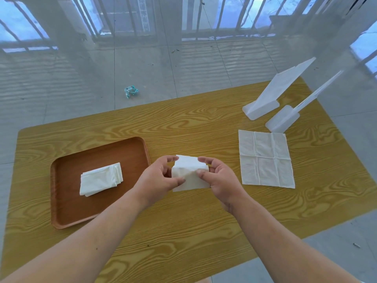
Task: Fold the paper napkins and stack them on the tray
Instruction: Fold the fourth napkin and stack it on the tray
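Hands, left [158,176] and right [219,177], pinch opposite ends of half-folded white paper napkin [188,174] above yellow wood-grain table [183,127]; brown rectangular tray [67,205] with folded napkin stack [101,178] lies leftward, nearer left hand.

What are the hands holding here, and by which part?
Both hands hold one partly folded napkin: left hand pinches its left edge, right hand its right edge, thumbs in front.
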The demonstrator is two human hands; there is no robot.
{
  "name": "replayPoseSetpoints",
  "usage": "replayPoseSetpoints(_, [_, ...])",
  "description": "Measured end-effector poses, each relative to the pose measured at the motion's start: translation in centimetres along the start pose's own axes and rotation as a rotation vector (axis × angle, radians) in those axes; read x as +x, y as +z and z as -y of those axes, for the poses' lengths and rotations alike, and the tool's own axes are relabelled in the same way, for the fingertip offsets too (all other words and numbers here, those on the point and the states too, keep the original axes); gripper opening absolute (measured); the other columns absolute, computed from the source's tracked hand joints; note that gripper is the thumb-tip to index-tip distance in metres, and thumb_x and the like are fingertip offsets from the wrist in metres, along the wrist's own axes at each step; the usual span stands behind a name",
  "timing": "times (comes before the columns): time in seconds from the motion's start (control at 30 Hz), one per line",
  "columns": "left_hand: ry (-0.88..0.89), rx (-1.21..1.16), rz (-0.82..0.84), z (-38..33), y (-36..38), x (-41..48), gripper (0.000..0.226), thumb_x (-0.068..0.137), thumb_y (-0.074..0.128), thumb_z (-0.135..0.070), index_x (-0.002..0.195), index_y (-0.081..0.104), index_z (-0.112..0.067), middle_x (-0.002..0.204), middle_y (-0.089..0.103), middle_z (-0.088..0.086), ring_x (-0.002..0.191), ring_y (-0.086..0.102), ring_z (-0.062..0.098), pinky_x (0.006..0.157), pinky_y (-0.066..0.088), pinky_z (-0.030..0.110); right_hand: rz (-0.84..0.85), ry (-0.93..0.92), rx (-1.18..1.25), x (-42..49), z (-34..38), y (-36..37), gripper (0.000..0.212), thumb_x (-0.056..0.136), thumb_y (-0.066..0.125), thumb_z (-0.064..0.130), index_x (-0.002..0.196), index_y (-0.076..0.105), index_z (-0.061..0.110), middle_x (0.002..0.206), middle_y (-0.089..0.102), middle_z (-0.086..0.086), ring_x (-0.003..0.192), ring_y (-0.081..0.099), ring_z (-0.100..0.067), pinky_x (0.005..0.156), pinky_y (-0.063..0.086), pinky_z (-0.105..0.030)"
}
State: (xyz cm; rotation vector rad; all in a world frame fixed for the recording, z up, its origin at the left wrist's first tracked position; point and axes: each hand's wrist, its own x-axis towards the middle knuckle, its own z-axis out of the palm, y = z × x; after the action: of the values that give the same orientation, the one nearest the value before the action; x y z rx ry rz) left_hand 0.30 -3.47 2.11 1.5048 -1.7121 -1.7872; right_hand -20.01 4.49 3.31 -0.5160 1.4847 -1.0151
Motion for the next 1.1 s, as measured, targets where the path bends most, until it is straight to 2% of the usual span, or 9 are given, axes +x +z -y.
replayPoseSetpoints(0.17, [-0.080, -0.224, 0.049, -0.4, -0.2, 0.0, 0.044, 0.087, 0.088, -0.015, 0.126, 0.070, -0.025, 0.104, 0.083, 0.008, 0.103, 0.079, 0.025, 0.087, 0.061, 0.031, 0.103, -0.015, 0.037, -0.4, 0.6, -0.1, 0.047, 0.096, 0.070, -0.002, 0.134, 0.063, 0.026, 0.104, 0.083, -0.008, 0.096, 0.076, -0.015, 0.083, 0.056, -0.022])
replayPoseSetpoints(0.33, [0.011, 0.036, 0.029, -0.9, -0.6, 0.1, 0.014, 0.087, 0.087, -0.026, 0.092, 0.081, -0.037, 0.091, 0.081, -0.003, 0.086, 0.074, 0.022, 0.084, 0.061, 0.039, 0.144, -0.058, -0.052, -0.7, 1.9, -0.4, 0.044, 0.096, 0.070, -0.002, 0.132, 0.066, 0.022, 0.103, 0.083, -0.007, 0.099, 0.077, -0.014, 0.084, 0.056, -0.017])
replayPoseSetpoints(0.43, [0.115, 0.285, -0.088, -1.4, -0.6, 0.1, 0.008, 0.085, 0.086, -0.038, 0.081, 0.079, -0.037, 0.101, 0.069, -0.018, 0.099, 0.061, 0.002, 0.088, 0.046, 0.024, 0.054, -0.107, -0.207, -0.8, 2.5, -0.6, 0.026, 0.094, 0.073, 0.006, 0.112, 0.076, 0.024, 0.095, 0.081, -0.002, 0.087, 0.073, -0.012, 0.076, 0.056, -0.019])
replayPoseSetpoints(0.5, [0.120, 0.251, -0.063, -2.1, -0.7, 0.0, 0.007, 0.084, 0.088, -0.038, 0.083, 0.081, -0.034, 0.114, 0.066, -0.021, 0.115, 0.056, -0.002, 0.094, 0.041, 0.021, -0.031, -0.149, -0.384, -0.5, 2.4, -0.8, 0.012, 0.092, 0.078, 0.021, 0.097, 0.078, 0.032, 0.097, 0.073, 0.006, 0.089, 0.064, -0.009, 0.077, 0.052, -0.020])
replayPoseSetpoints(0.57, [0.022, -0.047, 0.049, -2.9, -1.0, -0.3, 0.015, 0.082, 0.090, -0.032, 0.094, 0.085, -0.025, 0.121, 0.074, -0.011, 0.117, 0.067, 0.012, 0.095, 0.053, 0.031, -0.069, -0.155, -0.480, -0.1, 2.3, -1.1, 0.005, 0.089, 0.082, 0.031, 0.090, 0.078, 0.034, 0.115, 0.067, 0.012, 0.110, 0.058, -0.006, 0.092, 0.045, -0.023])
replayPoseSetpoints(0.67, [-0.077, -0.340, 0.164, -3.4, -1.4, -0.6, 0.033, 0.083, 0.084, -0.033, 0.108, 0.082, -0.011, 0.113, 0.081, 0.015, 0.104, 0.076, 0.032, 0.088, 0.062, 0.045, 0.063, -0.018, -0.221, 0.0, 2.2, -1.4, 0.009, 0.091, 0.082, 0.025, 0.089, 0.078, 0.018, 0.113, 0.076, 0.004, 0.109, 0.067, -0.015, 0.101, 0.047, -0.032])
replayPoseSetpoints(0.77, [-0.184, -0.428, 0.210, -2.9, -1.3, -0.8, 0.039, 0.087, 0.084, -0.032, 0.118, 0.078, -0.010, 0.118, 0.079, 0.019, 0.106, 0.076, 0.036, 0.091, 0.061, 0.052, 0.095, 0.069, 0.067, -0.1, 1.6, -1.4, 0.005, 0.096, 0.075, 0.015, 0.091, 0.074, 0.013, 0.092, 0.075, -0.008, 0.090, 0.068, -0.026, 0.088, 0.055, -0.039])
replayPoseSetpoints(0.87, [-0.214, -0.330, 0.208, -2.1, -0.7, -1.1, 0.018, 0.096, 0.077, -0.025, 0.112, 0.082, -0.018, 0.113, 0.082, 0.012, 0.101, 0.079, 0.029, 0.076, 0.064, 0.037, 0.054, 0.143, 0.209, -0.5, 1.2, -0.7, 0.011, 0.097, 0.074, 0.019, 0.105, 0.073, 0.012, 0.096, 0.078, -0.007, 0.084, 0.073, -0.024, 0.075, 0.061, -0.037])
replayPoseSetpoints(1.1, [-0.259, -0.350, 0.079, -0.8, 0.0, -1.5, 0.022, 0.105, 0.066, -0.030, 0.117, 0.077, -0.015, 0.113, 0.082, 0.013, 0.105, 0.078, 0.036, 0.091, 0.063, 0.054, 0.147, 0.325, 0.032, -1.1, 0.0, 0.7, 0.019, 0.105, 0.061, 0.020, 0.121, 0.071, 0.018, 0.101, 0.080, -0.008, 0.085, 0.076, -0.025, 0.064, 0.062, -0.039])
